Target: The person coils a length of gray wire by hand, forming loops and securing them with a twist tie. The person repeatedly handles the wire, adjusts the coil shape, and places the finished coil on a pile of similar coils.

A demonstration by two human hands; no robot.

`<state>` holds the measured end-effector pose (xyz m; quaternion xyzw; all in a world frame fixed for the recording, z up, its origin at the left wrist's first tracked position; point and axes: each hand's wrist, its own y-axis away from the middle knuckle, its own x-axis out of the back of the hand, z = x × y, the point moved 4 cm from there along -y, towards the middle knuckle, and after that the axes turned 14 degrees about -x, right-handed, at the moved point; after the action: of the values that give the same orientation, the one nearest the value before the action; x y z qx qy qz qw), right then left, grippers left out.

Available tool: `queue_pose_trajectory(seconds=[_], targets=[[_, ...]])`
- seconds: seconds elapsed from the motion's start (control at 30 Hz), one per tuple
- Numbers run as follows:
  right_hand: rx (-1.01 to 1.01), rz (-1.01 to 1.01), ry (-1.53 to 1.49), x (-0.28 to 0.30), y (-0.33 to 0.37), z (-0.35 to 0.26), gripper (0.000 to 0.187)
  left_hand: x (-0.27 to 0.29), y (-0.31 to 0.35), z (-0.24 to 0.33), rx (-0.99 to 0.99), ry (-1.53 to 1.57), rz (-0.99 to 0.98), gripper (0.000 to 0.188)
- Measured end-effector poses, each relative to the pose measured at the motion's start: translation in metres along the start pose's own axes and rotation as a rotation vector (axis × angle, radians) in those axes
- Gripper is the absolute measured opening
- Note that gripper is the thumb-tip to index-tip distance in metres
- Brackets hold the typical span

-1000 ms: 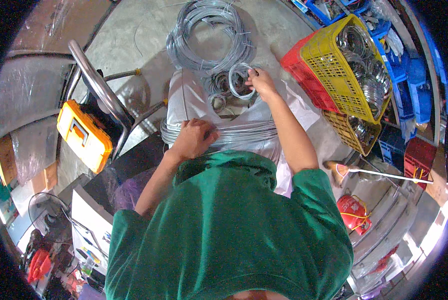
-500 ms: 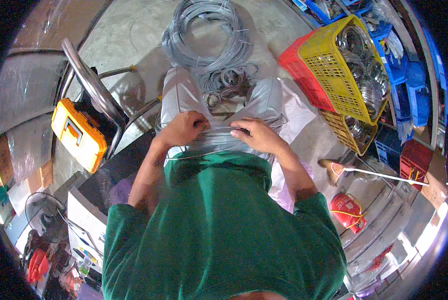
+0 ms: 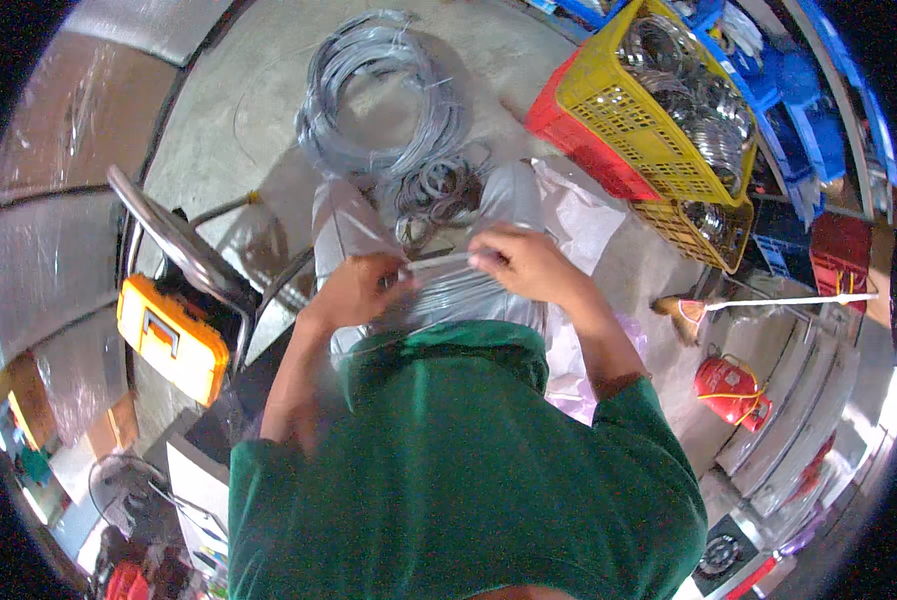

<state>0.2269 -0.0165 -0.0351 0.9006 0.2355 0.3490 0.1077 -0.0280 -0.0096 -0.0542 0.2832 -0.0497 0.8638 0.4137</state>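
A bundle of thin grey metal wire (image 3: 456,298) lies across my lap, its strands running from side to side between my hands. My left hand (image 3: 356,290) has its fingers curled at the left end of the bundle, slightly smeared by motion, and closed on the wire. At the right, my right hand (image 3: 524,264) pinches the far edge of the same wire between thumb and fingers. On the floor past my knees sit a small dark tangle of wire loops (image 3: 438,190) and a large loose wire coil (image 3: 433,105).
A yellow crate (image 3: 628,125) of shiny metal coils leans against a red crate (image 3: 583,135) at the right. An orange toolbox (image 3: 173,340) rests by a metal-tube frame (image 3: 178,235) on my left. A red gas cylinder (image 3: 733,392) and a white-handled broom (image 3: 683,315) are at lower right.
The whole view has tilted and shifted, so the floor coil and crates appear further left. My right hand has risen slightly along the wire; my left hand has moved a little nearer my body.
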Motion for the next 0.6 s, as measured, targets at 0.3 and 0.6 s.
queue_pose_trajectory(seconds=[0.3, 0.6], targets=[[0.170, 0.034, 0.197, -0.030, 0.002, 0.015, 0.019, -0.008, 0.012, -0.012, -0.102, -0.182, -0.037, 0.020], [0.148, 0.266, 0.100, 0.018, 0.010, -0.026, 0.019, 0.017, 0.003, 0.040, -0.174, -0.296, 0.236, 0.020]])
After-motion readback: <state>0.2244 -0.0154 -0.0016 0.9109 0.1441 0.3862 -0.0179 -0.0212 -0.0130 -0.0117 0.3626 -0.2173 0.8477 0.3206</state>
